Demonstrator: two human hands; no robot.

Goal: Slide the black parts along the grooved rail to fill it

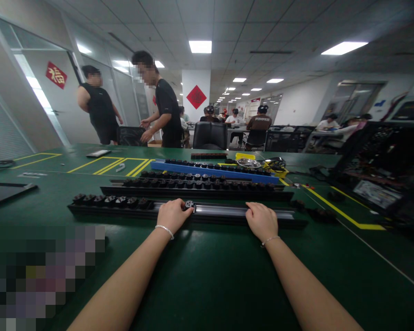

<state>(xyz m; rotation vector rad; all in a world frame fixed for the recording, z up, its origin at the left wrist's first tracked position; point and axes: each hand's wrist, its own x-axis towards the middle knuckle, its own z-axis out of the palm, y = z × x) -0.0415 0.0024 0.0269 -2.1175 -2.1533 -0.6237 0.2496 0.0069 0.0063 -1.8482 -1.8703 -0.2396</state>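
Observation:
A long black rail (221,211) with a silvery inner channel lies crosswise before me. Several small black round pieces (109,201) sit in a row along its left part. My left hand (171,216) is closed over the rail near its middle, thumb and fingers at a single dark round piece (189,204) with a light cross-shaped top. Farther right, my right hand (262,220) grips the same rail, thumb on the near side and fingertips over the top. Between the two hands the channel shows bare. Parts of the fingers are hidden behind the hands.
Behind the rail lie another loaded black rail (248,193) and a blue rail (207,170). A metal dish (249,163) and yellow tray (245,156) stand beyond. An open black case (376,170) is at right. Two people (167,105) stand across the green table (207,276).

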